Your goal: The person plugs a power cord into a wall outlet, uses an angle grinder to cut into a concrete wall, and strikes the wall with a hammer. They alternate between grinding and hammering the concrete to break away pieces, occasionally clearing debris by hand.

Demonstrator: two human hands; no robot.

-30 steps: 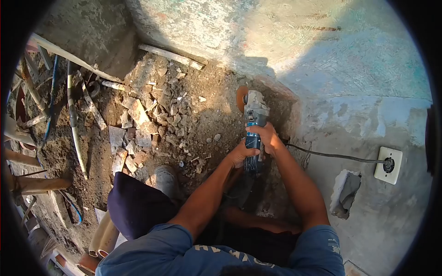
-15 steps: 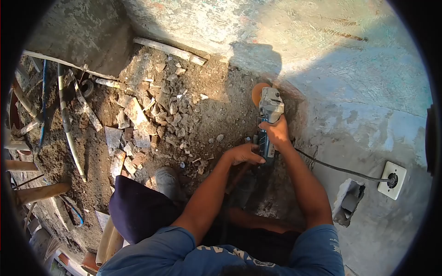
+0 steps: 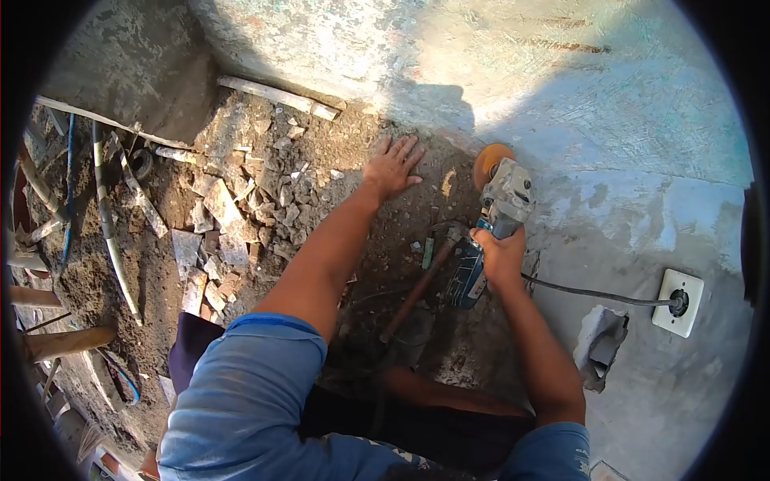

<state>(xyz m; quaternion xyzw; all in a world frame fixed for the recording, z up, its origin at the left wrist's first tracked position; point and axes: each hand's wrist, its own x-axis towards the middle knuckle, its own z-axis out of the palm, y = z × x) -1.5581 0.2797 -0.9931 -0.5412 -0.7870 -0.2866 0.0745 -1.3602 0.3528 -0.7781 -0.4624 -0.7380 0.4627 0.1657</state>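
Observation:
My right hand (image 3: 502, 255) is wrapped round the body of an angle grinder (image 3: 507, 196), whose orange disc (image 3: 491, 163) is close to the foot of the wall. Fingers spread, my left hand (image 3: 392, 167) lies palm down on the dirt floor (image 3: 345, 204) near the wall and holds nothing. Between my arms, a hammer (image 3: 425, 280) with a long wooden handle lies on the ground, its head beside the grinder. A small green piece (image 3: 427, 253) lies next to the hammer.
Broken rubble (image 3: 281, 200) and tile pieces (image 3: 188, 248) cover the floor on the left, beside pipes (image 3: 111, 216). A black cord (image 3: 593, 295) runs to a wall socket (image 3: 679, 303). Below it is a rough hole (image 3: 601, 349) in the wall.
My left hand has let go of the grinder and moved forward and left onto the ground. The grinder, in my right hand, has shifted right; the hammer shows more fully.

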